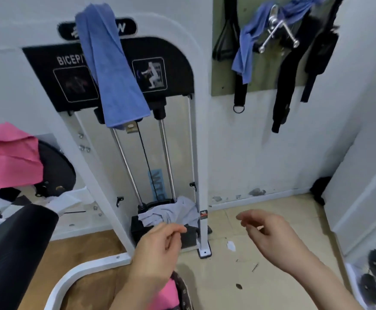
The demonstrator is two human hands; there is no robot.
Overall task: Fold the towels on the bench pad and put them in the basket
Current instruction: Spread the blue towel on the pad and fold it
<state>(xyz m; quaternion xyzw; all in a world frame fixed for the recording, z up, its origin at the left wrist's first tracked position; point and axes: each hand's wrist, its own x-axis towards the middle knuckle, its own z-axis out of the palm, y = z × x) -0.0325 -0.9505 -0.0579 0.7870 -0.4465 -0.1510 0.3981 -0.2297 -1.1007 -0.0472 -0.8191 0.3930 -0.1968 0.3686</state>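
Hands are hovering empty, left hand point(160, 245) and right hand point(269, 236) loosely curled; grabbing the grey towel point(171, 212) just beyond risks snagging the cable point(146, 162).

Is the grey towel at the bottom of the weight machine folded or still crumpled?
Crumpled. The grey towel lies bunched in uneven wrinkles on the weight stack, no flat layers or straight edges.
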